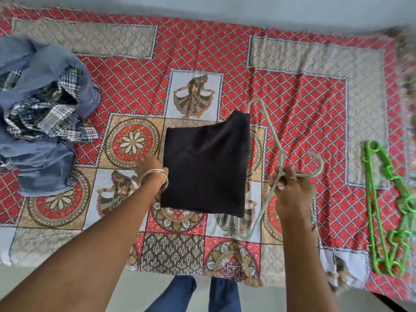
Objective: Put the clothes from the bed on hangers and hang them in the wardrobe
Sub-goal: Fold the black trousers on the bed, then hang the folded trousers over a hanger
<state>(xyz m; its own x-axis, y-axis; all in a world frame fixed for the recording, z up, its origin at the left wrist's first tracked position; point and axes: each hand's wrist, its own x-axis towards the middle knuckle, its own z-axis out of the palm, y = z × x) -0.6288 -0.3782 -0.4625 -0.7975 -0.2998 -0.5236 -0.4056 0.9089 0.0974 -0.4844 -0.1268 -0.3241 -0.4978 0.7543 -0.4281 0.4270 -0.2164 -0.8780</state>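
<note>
A folded black garment (206,163) lies on the bed's patterned red sheet (292,91), draped over one arm of a pale green hanger (266,129). My right hand (291,190) grips that hanger at its neck, just below the hook, to the right of the black garment. My left hand (149,168), with bangles on the wrist, rests on the sheet at the garment's left edge, fingers spread. A pile of blue denim and checked clothes (42,113) lies at the left of the bed.
Several bright green hangers (387,212) lie on the bed at the right. The bed's near edge runs across the bottom, with my jeans-clad legs (191,293) on the pale floor below it. A pale wall lies beyond the bed.
</note>
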